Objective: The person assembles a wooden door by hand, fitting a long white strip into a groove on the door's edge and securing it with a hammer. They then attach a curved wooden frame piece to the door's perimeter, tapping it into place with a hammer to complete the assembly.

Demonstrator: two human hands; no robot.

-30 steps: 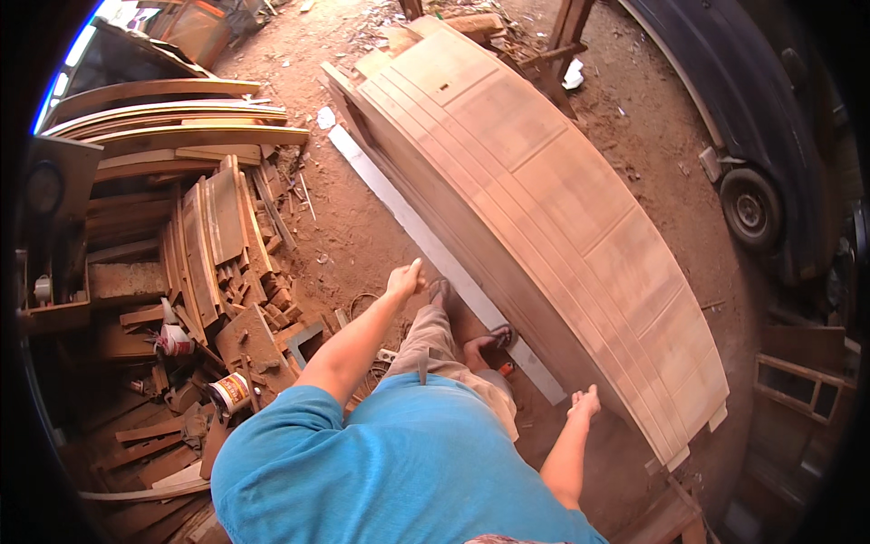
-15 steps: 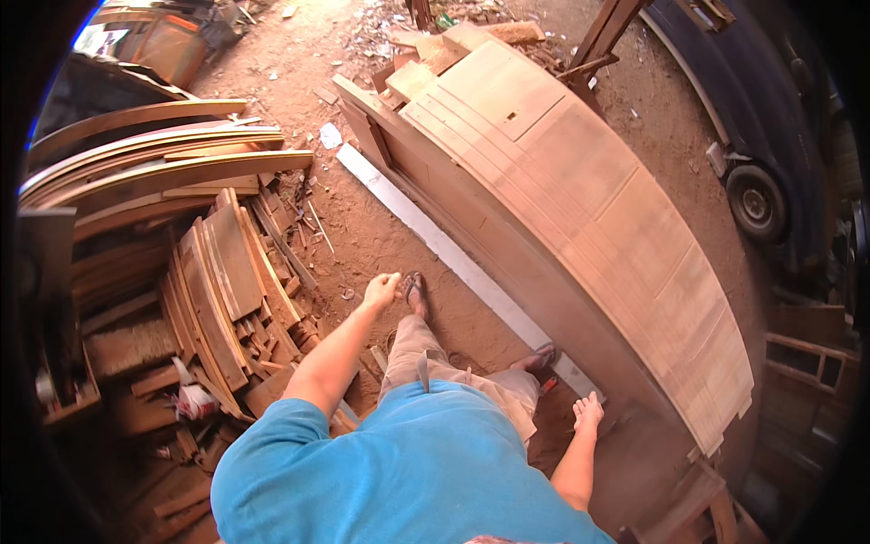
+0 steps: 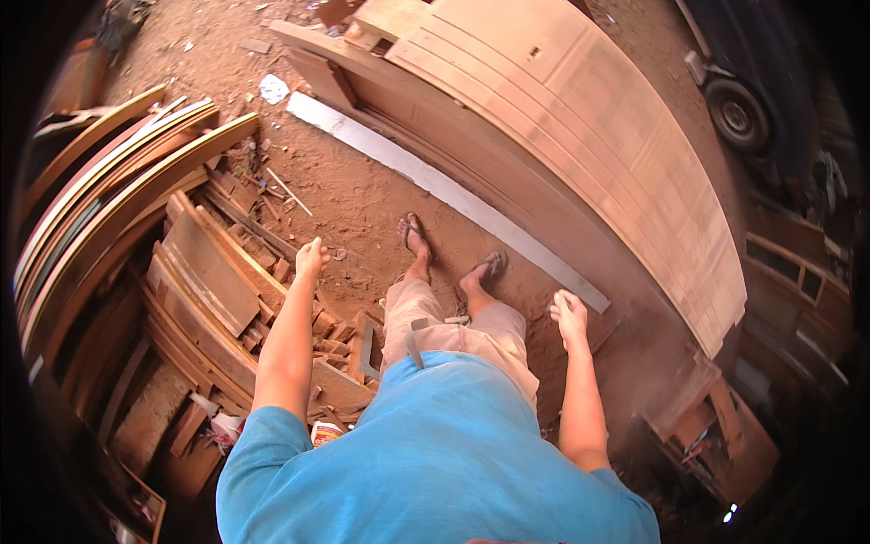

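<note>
Both my arms swing free at my sides as I stand on bare earth in flip-flops. My left hand [image 3: 313, 257] hangs above the ground, its fingers loosely curled with nothing seen in them. It is nearest to a stack of wooden boards [image 3: 213, 276] and offcuts, without touching them. On the other side, my right hand [image 3: 569, 317] is also curled and seems to hold nothing. Close to it are the end of a long pale plank [image 3: 444, 195] lying on the ground and a large wooden workbench [image 3: 589, 118] with grooves across its top.
Long boards [image 3: 118, 199] lean in a pile at the left. Wood pieces [image 3: 381, 18] rest at the workbench's far end. A dark vehicle with a visible wheel [image 3: 737, 115] stands at the far right. A wooden box-like stand [image 3: 711, 426] is at the near right.
I have stepped and turned, so the workbench and plank appear shifted up and left. My right hand has come forward; both feet are now nearly side by side.
</note>
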